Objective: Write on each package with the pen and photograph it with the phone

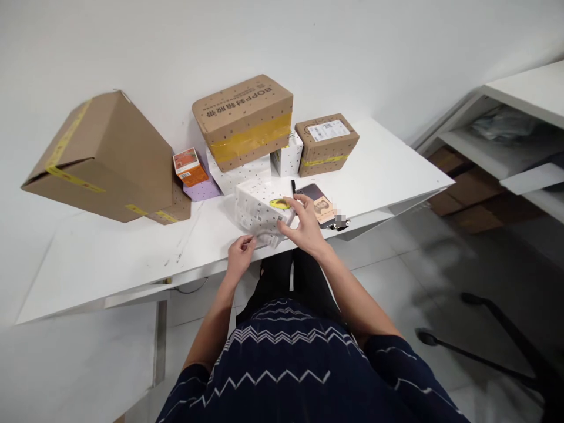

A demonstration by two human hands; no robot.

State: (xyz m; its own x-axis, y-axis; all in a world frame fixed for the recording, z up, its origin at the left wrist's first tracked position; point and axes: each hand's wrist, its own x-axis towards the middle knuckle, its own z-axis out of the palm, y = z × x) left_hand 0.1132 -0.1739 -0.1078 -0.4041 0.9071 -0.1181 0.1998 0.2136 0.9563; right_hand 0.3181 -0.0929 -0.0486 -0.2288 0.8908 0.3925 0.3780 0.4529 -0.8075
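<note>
A small white box point(254, 202) with dark specks lies near the front edge of the table. A yellow-green oval mark point(279, 203) shows on its right part. My right hand point(306, 226) grips the box's right end, thumb low at the near side and fingers above. Crumpled clear plastic film point(267, 238) hangs at the box's near side. With fingertips pinched together, my left hand point(240, 255) holds the edge of this film at the box's near left corner. The underside of the box is hidden.
Just right of the box lie a phone point(312, 192), a photo card point(324, 210) and a black pen point(293, 187). Behind stand a large carton point(106, 158), a taped carton point(247, 123), a smaller carton point(328, 145) and an orange box point(191, 167). A shelf point(502, 153) stands right.
</note>
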